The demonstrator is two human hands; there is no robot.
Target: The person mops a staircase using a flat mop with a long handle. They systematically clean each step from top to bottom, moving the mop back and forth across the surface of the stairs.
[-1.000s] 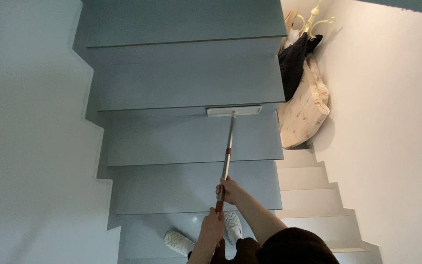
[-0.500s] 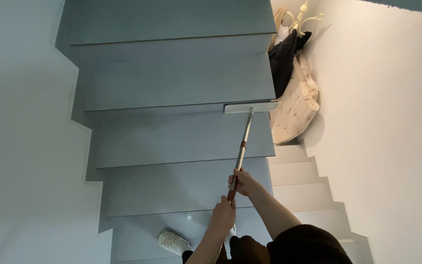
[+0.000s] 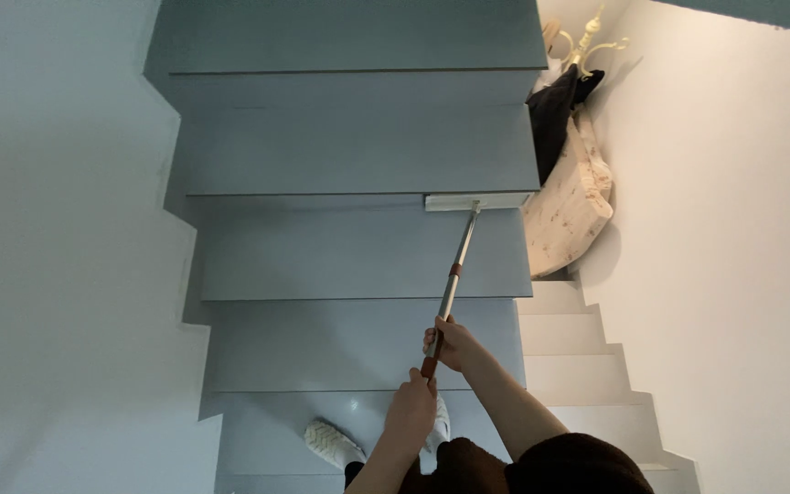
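Step in hand: mopping grey stairs (image 3: 349, 247). Flat mop head (image 3: 477, 201) lies at back of tread, right end, 12 o'clock from hands. Mop handle (image 3: 453, 279) slants down to person. Right hand (image 3: 450, 343) wrapped round handle; left hand (image 3: 411, 407) grips handle end at 7 o'clock of right. White slippers (image 3: 333, 444) on lower step. Coat stand (image 3: 571, 82) with dark bag at 1 o'clock. No containers visible.

We see grey stairs (image 3: 349, 256) going down in flat steps between pale walls. A flat white mop head (image 3: 477, 201) lies on one tread, at the foot of the riser above it and towards the right edge. On a lower step stand two white slippers (image 3: 333, 443).
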